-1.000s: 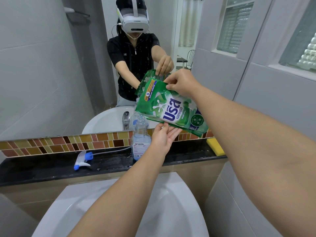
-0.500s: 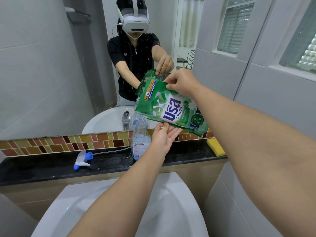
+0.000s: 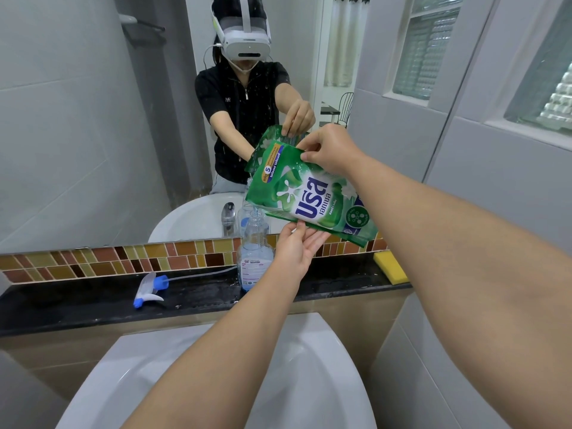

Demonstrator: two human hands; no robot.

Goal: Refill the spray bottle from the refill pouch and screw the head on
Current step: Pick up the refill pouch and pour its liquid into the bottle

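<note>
A green refill pouch point(image 3: 312, 196) is tipped on its side above the clear spray bottle point(image 3: 254, 255), its lower left corner at the bottle's open neck. The bottle stands upright on the black ledge point(image 3: 93, 305) and holds some pale blue liquid. My right hand point(image 3: 329, 148) pinches the pouch's upper edge. My left hand point(image 3: 295, 249) supports the pouch's lower edge from beneath, fingers spread under it, just right of the bottle. The spray head point(image 3: 148, 289), white and blue with a long dip tube, lies on the ledge to the left.
A yellow sponge point(image 3: 390, 267) sits at the ledge's right end. A white basin point(image 3: 216, 382) lies below my arms. The mirror point(image 3: 93, 119) behind the ledge reflects a person, the tap and the basin. A mosaic tile strip runs along the ledge's back.
</note>
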